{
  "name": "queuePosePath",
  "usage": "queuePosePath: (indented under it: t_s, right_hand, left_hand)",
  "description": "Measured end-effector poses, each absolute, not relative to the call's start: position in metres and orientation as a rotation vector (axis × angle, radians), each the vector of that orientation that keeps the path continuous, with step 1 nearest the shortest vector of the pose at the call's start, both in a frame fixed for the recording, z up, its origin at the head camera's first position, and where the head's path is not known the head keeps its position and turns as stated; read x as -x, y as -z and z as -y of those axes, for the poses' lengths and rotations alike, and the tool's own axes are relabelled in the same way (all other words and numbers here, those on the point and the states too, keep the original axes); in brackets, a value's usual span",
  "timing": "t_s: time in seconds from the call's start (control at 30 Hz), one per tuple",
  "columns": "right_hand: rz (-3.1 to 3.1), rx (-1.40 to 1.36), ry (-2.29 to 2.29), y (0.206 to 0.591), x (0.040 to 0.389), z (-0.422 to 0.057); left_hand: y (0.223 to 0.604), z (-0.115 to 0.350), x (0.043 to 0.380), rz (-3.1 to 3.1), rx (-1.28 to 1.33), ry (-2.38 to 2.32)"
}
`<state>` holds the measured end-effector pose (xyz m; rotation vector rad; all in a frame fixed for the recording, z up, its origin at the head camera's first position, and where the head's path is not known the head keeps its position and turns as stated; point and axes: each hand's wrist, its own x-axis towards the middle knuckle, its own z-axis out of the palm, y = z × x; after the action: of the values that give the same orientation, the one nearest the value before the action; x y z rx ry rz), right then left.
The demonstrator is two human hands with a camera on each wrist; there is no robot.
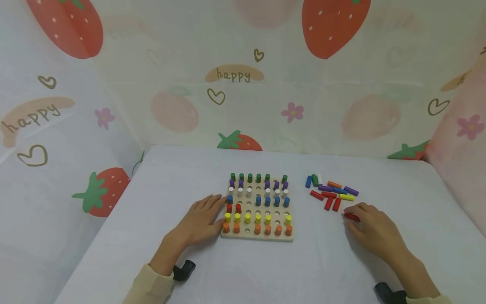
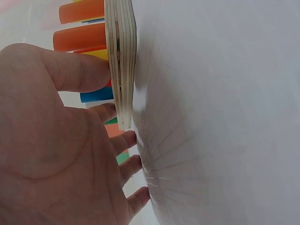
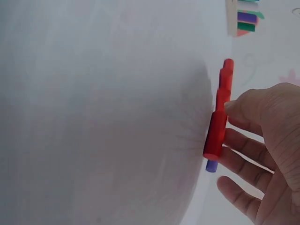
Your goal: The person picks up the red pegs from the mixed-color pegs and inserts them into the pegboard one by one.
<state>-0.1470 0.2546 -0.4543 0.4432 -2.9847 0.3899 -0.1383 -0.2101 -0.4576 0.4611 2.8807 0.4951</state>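
Observation:
A wooden peg board (image 1: 258, 238) stands mid-table, with rows of upright green, purple, white, blue, red, yellow and orange pegs and some bare holes. My left hand (image 1: 205, 220) rests at its left side, fingers fairly straight; in the left wrist view the thumb (image 2: 86, 72) touches the board's edge (image 2: 121, 61). Right of the board, my right hand (image 1: 373, 230) pinches a red peg (image 1: 352, 217) between thumb and fingers, low over the cloth. That red peg (image 3: 216, 136) partly covers other red pegs behind it in the right wrist view.
Loose pegs lie in a cluster beyond the right hand: several red ones (image 1: 317, 195), a yellow one (image 1: 346, 197), an orange one (image 1: 334, 184), and blue, purple, green and white ones. A white cloth (image 1: 171, 169) covers the table. Strawberry-print sheets (image 1: 243, 105) hang behind and beside it.

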Motion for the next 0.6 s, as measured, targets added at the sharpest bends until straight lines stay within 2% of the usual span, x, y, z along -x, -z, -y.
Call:
queuePosePath:
  t_s: [0.6]
  right_hand:
    - [3.051,-0.383,-0.349,0.457,0.146,-0.276]
  left_hand:
    - [0.457,0.209,0.138,-2.883,-0.450,-0.483]
